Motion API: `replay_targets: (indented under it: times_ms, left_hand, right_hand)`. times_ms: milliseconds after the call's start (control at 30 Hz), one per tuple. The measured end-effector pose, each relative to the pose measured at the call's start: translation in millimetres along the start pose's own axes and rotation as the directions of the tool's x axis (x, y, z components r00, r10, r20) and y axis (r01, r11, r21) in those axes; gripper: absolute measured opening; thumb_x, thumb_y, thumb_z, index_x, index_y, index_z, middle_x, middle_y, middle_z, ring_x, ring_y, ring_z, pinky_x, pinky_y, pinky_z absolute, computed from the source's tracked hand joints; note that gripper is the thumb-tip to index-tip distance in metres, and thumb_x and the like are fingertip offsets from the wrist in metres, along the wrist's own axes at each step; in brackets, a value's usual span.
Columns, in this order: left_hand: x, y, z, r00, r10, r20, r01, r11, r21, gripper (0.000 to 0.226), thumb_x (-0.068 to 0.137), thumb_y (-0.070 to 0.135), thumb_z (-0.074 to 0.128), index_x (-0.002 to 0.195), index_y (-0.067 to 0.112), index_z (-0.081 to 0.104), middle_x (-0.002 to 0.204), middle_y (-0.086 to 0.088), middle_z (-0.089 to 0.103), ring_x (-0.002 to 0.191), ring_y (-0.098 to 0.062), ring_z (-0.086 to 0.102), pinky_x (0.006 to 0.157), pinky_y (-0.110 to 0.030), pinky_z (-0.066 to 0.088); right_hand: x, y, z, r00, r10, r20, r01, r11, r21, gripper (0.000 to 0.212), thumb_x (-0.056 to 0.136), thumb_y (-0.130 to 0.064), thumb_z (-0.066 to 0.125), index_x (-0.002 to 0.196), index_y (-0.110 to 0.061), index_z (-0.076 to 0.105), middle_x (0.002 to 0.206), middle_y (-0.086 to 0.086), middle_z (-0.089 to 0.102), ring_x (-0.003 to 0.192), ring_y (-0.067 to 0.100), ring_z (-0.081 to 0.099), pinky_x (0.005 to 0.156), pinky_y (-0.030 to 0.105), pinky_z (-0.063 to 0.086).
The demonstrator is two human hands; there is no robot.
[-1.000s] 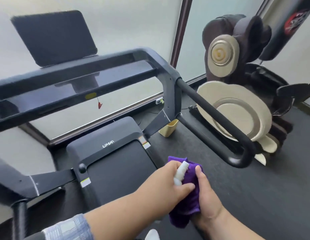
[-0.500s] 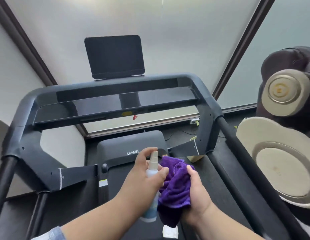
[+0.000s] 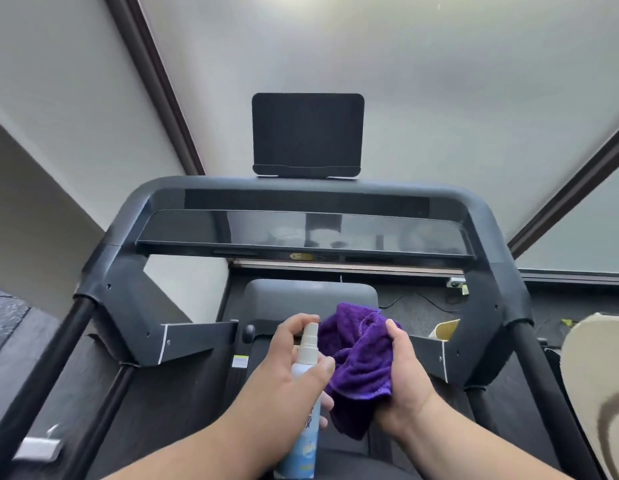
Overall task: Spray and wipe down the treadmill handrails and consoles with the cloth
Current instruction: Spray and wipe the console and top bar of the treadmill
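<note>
My left hand [image 3: 284,372] grips a white and light-blue spray bottle [image 3: 303,441], a finger curled over its white nozzle, which points at a bunched purple cloth [image 3: 360,358]. My right hand [image 3: 403,382] holds that cloth from the right. Both hands hover over the treadmill's belt. Ahead stands the black treadmill console [image 3: 301,233] with its glossy display strip and a dark tablet holder [image 3: 307,133] on top. The left handrail [image 3: 48,372] and right handrail [image 3: 543,386] run back along both sides.
A grey motor cover [image 3: 311,292] lies below the console. Frosted window panes with dark frames fill the wall ahead. A beige part of a massage chair [image 3: 599,375] is at the right edge. A yellowish container [image 3: 446,329] stands by the right upright.
The view has swung left from the right handrail and massage chair, then tilted up onto the console. The hands keep the bottle and cloth together, the bottle now more upright.
</note>
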State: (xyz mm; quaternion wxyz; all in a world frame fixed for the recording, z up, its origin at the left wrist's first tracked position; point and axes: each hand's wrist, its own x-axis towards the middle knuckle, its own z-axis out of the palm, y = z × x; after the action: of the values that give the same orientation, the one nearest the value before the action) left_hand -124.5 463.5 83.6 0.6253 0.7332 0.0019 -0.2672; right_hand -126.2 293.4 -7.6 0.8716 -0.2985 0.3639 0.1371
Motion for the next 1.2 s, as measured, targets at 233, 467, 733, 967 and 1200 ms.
replay_targets:
  times_ms: [233,467,733,967,1200]
  left_hand:
    - [68,15,-38,0.995,0.043,-0.095,-0.045,0.999,-0.017,0.048,0.095,0.02,0.06,0.113,0.062,0.042,0.098,-0.012,0.062,0.061,-0.019,0.064,0.06,-0.035,0.06]
    - [152,30,-107,0.993,0.108,-0.048,-0.101,0.988,0.119,0.055,0.094,0.024,0.059,0.119,0.067,0.035,0.091,0.008,0.066,0.066,-0.01,0.067,0.067,-0.031,0.059]
    - [229,29,-145,0.996,0.088,0.003,-0.086,0.959,0.27,0.056,0.094,0.034,0.056,0.12,0.074,0.027,0.091,0.008,0.064,0.08,-0.018,0.067,0.082,-0.034,0.054]
    - [261,26,-147,0.998,0.009,-0.066,0.012,0.951,0.31,0.056,0.093,0.035,0.055,0.115,0.077,0.024,0.09,0.007,0.064,0.077,-0.016,0.067,0.08,-0.034,0.054]
    - [270,19,-144,0.98,-0.024,-0.199,0.076,0.964,0.257,0.055,0.094,0.031,0.057,0.118,0.072,0.03,0.088,0.013,0.063,0.074,-0.016,0.066,0.071,-0.029,0.055]
  right_hand:
    - [53,-27,44,1.0,-0.001,0.007,0.001,1.0,-0.01,0.077,0.087,-0.063,0.054,0.134,-0.003,0.058,0.126,0.031,0.062,0.116,0.048,0.061,0.105,0.06,0.043]
    - [106,-47,119,0.997,-0.068,0.022,0.069,0.997,-0.021,0.074,0.089,-0.062,0.051,0.135,-0.004,0.056,0.124,0.03,0.063,0.115,0.047,0.062,0.105,0.058,0.044]
    - [148,-104,157,0.679,-0.733,0.025,0.562,0.498,-0.66,0.056,0.079,-0.061,0.054,0.119,-0.023,0.061,0.107,-0.002,0.071,0.104,0.012,0.067,0.086,0.022,0.053]
    - [219,-136,136,0.868,-0.313,0.385,0.097,-0.654,-0.75,0.086,0.082,-0.077,0.05,0.155,-0.038,0.025,0.166,-0.002,0.015,0.152,0.026,0.005,0.124,0.043,0.01]
    - [232,-142,132,0.882,-0.162,0.443,0.16,-0.78,-0.604,0.106,0.074,-0.09,0.04,0.159,-0.034,0.008,0.168,0.003,-0.001,0.152,0.034,-0.011,0.123,0.055,0.002]
